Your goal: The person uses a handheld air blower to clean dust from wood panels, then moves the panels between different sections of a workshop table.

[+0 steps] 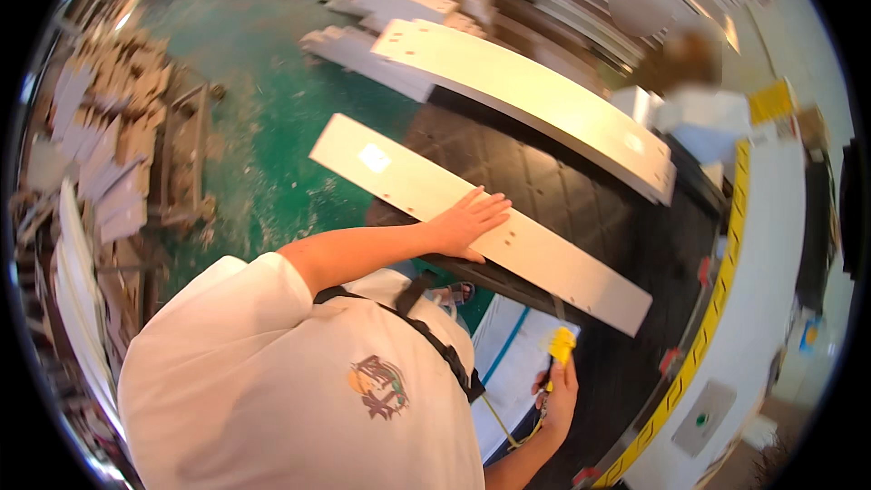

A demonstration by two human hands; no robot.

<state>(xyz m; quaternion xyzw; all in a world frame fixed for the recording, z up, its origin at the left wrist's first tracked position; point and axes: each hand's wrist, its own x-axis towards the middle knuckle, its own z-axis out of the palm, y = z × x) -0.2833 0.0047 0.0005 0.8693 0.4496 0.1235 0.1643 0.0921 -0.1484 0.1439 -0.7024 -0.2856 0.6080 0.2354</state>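
Note:
My left hand (470,220) lies flat, fingers stretched, on a long pale board (426,186) with small drilled holes and a white label. The board slants across a dark worktable (626,254), its far-left end jutting past the edge. Low at the right, my right hand (561,395) is closed around a yellow air blow gun (562,345). Its thin nozzle points up at the board's near edge; whether it touches cannot be told. A thin yellowish hose (513,441) trails below that hand.
Behind lie more long pale boards (526,86), stacked. A person (680,59), blurred, stands at the far right. A yellow-marked rail (717,313) edges a white machine bed on the right. A loaded wooden rack (181,154) stands on the green floor at left. A white panel (504,354) is beside me.

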